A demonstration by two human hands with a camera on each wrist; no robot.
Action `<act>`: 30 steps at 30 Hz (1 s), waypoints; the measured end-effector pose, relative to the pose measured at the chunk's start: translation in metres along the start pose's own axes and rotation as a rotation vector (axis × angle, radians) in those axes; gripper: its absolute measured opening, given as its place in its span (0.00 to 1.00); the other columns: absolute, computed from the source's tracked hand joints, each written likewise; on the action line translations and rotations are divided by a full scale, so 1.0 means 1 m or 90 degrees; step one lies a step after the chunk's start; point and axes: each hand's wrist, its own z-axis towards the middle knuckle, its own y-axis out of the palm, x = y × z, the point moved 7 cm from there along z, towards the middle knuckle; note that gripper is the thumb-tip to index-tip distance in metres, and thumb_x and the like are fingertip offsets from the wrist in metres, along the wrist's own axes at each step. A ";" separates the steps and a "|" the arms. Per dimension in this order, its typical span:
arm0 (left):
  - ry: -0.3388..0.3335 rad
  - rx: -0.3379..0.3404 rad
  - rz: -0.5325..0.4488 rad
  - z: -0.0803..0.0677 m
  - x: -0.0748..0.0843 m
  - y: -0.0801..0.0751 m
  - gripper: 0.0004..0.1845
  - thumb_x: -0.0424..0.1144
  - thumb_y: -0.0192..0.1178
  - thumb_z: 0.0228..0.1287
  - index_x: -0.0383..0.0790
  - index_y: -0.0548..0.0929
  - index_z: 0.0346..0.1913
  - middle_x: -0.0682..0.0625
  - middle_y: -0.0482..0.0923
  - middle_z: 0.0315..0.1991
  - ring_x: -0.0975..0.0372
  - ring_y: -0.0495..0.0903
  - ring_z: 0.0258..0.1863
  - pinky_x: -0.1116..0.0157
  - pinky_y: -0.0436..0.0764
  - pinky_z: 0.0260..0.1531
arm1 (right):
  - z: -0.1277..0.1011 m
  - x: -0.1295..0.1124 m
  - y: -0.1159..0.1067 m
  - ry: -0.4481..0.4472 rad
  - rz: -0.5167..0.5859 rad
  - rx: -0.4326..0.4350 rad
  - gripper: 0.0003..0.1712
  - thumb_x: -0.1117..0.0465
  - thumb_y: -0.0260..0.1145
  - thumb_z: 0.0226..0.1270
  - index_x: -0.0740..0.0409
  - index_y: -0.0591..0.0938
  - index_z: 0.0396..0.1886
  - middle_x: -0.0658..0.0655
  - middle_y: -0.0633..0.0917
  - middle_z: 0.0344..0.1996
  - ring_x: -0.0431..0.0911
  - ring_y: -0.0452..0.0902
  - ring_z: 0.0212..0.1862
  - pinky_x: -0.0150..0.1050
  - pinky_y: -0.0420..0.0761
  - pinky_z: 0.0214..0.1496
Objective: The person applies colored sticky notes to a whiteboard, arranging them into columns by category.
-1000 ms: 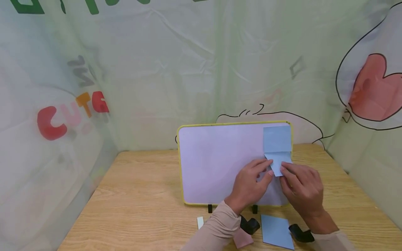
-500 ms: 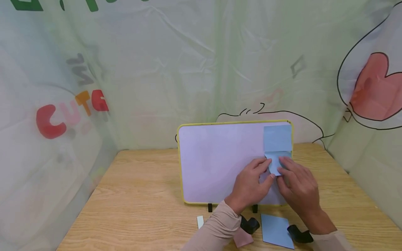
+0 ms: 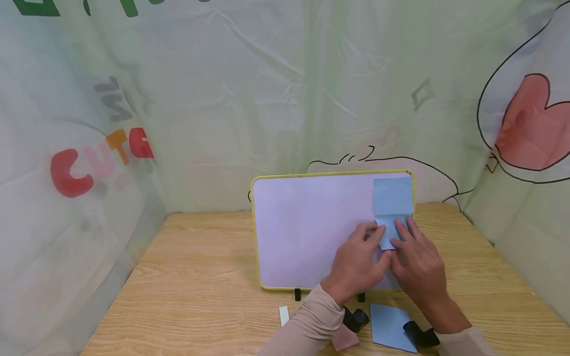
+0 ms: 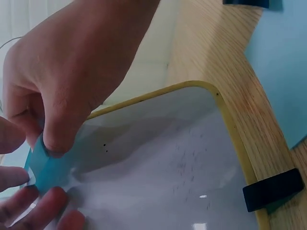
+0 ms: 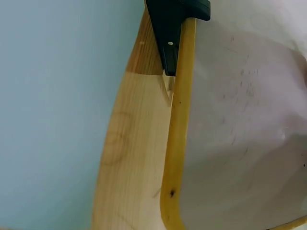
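Observation:
A pale blue sticky note [image 3: 388,237] hangs at the right of the whiteboard [image 3: 307,232], its lower part narrowed and bent outward. My left hand [image 3: 354,267] holds its left side and lower edge with index finger and thumb. From the other side my right hand [image 3: 420,269] grips the lower part, fingers spread over the front and thumb at the bottom edge. In the left wrist view the right thumb [image 4: 56,141] meets the bent paper, with left-hand fingertips [image 4: 50,203] close by. Another blue sticky note [image 3: 393,196] is stuck flat directly above, in the board's upper right corner.
Black feet [image 3: 297,294] prop the yellow-rimmed board on a wooden table [image 3: 200,277]. In front lie a blue pad of sticky notes [image 3: 387,326], a pink pad [image 3: 345,338] and a white strip [image 3: 283,315], partly hidden by the left sleeve. A printed curtain [image 3: 231,109] stands behind.
My right hand has shifted left and its fingers have spread higher over the lower note. The note's bottom edge has moved slightly left. My left hand stays nearly in place.

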 end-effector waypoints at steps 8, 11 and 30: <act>0.075 0.039 0.166 -0.003 0.008 0.003 0.22 0.48 0.55 0.72 0.45 0.80 0.64 0.46 0.67 0.66 0.60 0.71 0.56 0.69 0.77 0.46 | 0.001 0.001 0.001 0.010 -0.005 -0.017 0.28 0.51 0.51 0.79 0.73 0.84 0.41 0.68 0.81 0.57 0.67 0.75 0.60 0.62 0.74 0.57; 0.125 0.051 0.246 -0.006 0.010 0.006 0.21 0.48 0.52 0.71 0.47 0.81 0.63 0.48 0.69 0.68 0.56 0.69 0.62 0.63 0.77 0.51 | 0.002 0.001 0.001 0.013 -0.007 -0.019 0.27 0.51 0.51 0.78 0.73 0.84 0.40 0.68 0.82 0.56 0.67 0.75 0.60 0.65 0.76 0.52; 0.212 -0.003 0.408 -0.018 0.010 0.020 0.30 0.48 0.47 0.70 0.39 0.72 0.71 0.45 0.62 0.74 0.54 0.57 0.75 0.54 0.62 0.67 | 0.002 0.004 0.002 0.027 -0.004 -0.032 0.24 0.56 0.50 0.70 0.72 0.84 0.40 0.67 0.82 0.57 0.65 0.76 0.61 0.62 0.76 0.57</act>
